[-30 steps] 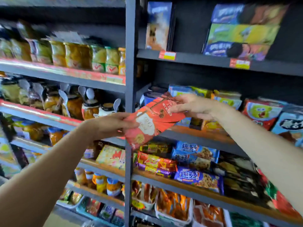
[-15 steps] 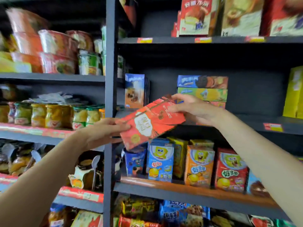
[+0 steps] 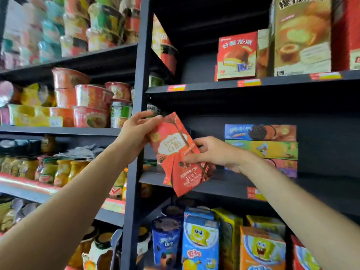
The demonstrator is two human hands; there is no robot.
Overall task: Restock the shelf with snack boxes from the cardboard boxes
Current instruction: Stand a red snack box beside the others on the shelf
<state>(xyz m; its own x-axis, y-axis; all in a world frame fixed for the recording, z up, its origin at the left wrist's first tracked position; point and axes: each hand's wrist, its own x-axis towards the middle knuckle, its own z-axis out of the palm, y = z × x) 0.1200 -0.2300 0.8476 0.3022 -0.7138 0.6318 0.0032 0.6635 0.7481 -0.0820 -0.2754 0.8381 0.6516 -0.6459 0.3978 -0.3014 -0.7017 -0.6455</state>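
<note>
**Two red boxes at the shelf**

Head view: left hand (image 3: 136, 136) and right hand (image 3: 211, 153) each grip the two red snack boxes (image 3: 178, 152), tilted, just above the dark shelf (image 3: 224, 185). Right of them, three stacked flat boxes (image 3: 261, 150).

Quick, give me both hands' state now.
Left hand: grips the top of the red snack boxes.
Right hand: grips their right side, lower down.

Open shelf board (image 3: 229, 184) btwn upright post (image 3: 139, 117) & stacked cookie boxes (image 3: 261, 150) at right.
</note>
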